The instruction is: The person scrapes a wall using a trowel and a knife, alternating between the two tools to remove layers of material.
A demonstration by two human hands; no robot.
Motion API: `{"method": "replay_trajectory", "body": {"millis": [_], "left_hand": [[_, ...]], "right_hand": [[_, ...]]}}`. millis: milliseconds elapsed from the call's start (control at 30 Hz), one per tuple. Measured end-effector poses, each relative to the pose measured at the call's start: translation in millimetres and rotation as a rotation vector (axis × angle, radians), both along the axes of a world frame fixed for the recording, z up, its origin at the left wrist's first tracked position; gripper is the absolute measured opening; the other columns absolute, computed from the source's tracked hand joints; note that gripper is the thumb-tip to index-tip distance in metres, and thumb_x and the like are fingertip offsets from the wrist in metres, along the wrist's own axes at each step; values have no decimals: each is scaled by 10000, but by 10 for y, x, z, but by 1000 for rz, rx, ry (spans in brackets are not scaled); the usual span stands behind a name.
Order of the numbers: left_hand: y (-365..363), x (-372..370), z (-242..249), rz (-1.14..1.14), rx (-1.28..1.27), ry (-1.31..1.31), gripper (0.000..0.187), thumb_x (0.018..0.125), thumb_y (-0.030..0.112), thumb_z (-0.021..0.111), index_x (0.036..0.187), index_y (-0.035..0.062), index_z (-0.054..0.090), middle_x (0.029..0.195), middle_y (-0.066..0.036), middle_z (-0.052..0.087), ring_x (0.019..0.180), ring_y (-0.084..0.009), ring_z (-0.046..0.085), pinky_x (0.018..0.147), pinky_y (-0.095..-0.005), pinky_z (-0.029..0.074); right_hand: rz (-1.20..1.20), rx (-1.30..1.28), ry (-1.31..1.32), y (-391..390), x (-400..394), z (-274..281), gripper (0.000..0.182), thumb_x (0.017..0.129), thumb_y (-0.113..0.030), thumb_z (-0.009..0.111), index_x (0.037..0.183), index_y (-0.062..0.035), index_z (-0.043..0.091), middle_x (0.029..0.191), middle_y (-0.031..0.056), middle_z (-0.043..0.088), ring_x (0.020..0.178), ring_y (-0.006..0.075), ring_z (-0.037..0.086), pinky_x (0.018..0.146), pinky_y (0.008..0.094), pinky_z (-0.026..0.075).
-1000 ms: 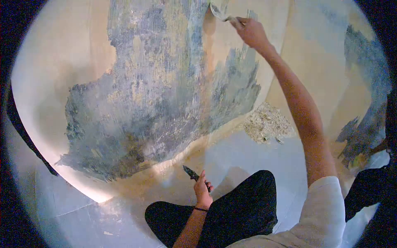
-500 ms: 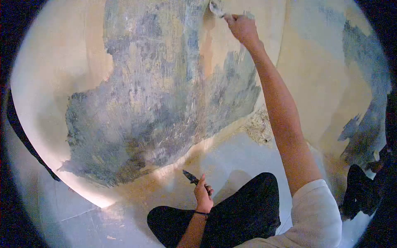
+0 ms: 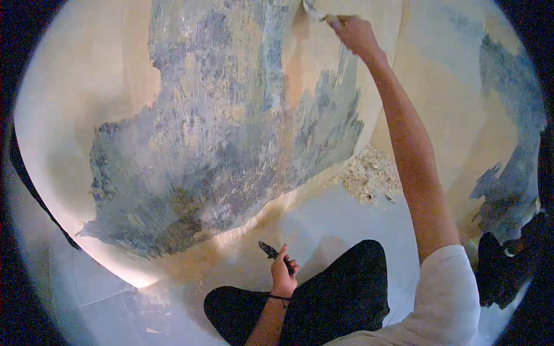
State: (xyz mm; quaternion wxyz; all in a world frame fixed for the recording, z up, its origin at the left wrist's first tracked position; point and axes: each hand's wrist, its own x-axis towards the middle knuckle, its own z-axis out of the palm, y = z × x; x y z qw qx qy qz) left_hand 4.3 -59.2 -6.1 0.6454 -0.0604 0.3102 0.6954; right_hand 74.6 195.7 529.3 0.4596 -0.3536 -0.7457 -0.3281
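My right hand [image 3: 356, 36] is stretched up high, fingers wrapped round the handle of a scraper [image 3: 315, 11]. Its pale blade lies against the upper wall, though the tip is cut off by the dark view border. Down by my lap, my left hand [image 3: 283, 275] is closed on a dark knife-like tool [image 3: 268, 250], its blade pointing up and left, away from the wall. Cream coating and rough blue-grey patches [image 3: 231, 138] cover the wall in front of me.
A heap of pale shavings [image 3: 369, 176] lies on the floor at the wall's foot. My bent, black-clothed legs [image 3: 346, 288] rest on the grey floor [image 3: 323, 222]. Another grey patch [image 3: 513, 150] marks the wall at right, with a dark shape, perhaps a person, below it.
My right hand and the scraper have shifted a little to the right, uncovering more of the shavings. My left hand stays by my lap with the knife-like tool.
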Motion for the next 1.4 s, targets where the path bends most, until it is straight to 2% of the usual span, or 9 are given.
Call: {"method": "replay_trajectory", "body": {"millis": [67, 200, 367, 433, 600, 933, 1033, 1233, 1400], "left_hand": [[32, -1, 89, 16, 40, 2, 302, 804, 262, 730, 781, 139, 455, 655, 28, 362, 508, -109, 417, 438, -270, 329], [-23, 40, 186, 22, -30, 31, 306, 809, 260, 724, 774, 139, 445, 636, 26, 363, 508, -113, 419, 444, -278, 336], [14, 9, 86, 24, 24, -41, 326, 808, 262, 726, 756, 140, 428, 625, 28, 359, 497, -110, 413, 446, -275, 335], [35, -15, 74, 33, 78, -28, 330, 807, 262, 726, 749, 139, 425, 624, 30, 358, 499, -107, 413, 449, -274, 335], [32, 41, -19, -1, 29, -22, 268, 818, 255, 711, 779, 139, 473, 655, 36, 376, 511, -98, 403, 440, -265, 321], [4, -6, 94, 12, -36, -16, 268, 833, 262, 694, 758, 150, 463, 665, 40, 389, 507, -94, 398, 439, -256, 313], [-23, -32, 183, 16, 21, -11, 296, 831, 266, 697, 740, 157, 438, 631, 40, 367, 502, -94, 397, 431, -256, 310], [-57, 13, 256, 17, -23, 36, 306, 832, 277, 698, 727, 166, 432, 616, 41, 344, 504, -99, 399, 434, -253, 313], [-18, -8, 218, 54, -1, 28, 307, 833, 290, 698, 747, 163, 433, 625, 41, 347, 497, -95, 393, 442, -253, 320]], "right_hand": [[-29, 190, -102, 84, 14, -133, 457, 890, -503, 487, 1060, -129, 689, 662, 184, 641, 721, 392, 642, 731, 451, 512], [-62, 67, 25, 347, -69, 326, 468, 892, -499, 486, 982, -92, 698, 656, 190, 637, 715, 376, 648, 739, 445, 514], [-25, 128, -104, 67, -70, 233, 504, 900, -508, 478, 878, -51, 691, 569, 153, 607, 536, 325, 629, 622, 413, 530], [-20, 316, -135, 135, -68, 147, 504, 900, -509, 483, 892, -53, 696, 551, 140, 597, 467, 293, 611, 557, 391, 531], [84, 108, -32, 121, 13, 202, 476, 897, -493, 501, 993, -72, 700, 588, 162, 613, 464, 289, 613, 594, 384, 539], [-50, 96, -82, 117, -57, 123, 441, 913, -448, 469, 974, -71, 689, 660, 201, 628, 681, 371, 640, 674, 432, 520], [73, 233, -115, 37, -43, -230, 468, 921, -461, 447, 976, -61, 683, 642, 201, 621, 591, 355, 639, 644, 432, 526], [117, -138, 117, 193, -12, 37, 447, 909, -456, 482, 1049, -76, 671, 632, 167, 629, 530, 333, 633, 586, 421, 531], [67, -21, 3, 118, 7, -135, 475, 896, -487, 502, 1103, -90, 659, 626, 143, 632, 508, 301, 630, 525, 376, 522]]}}
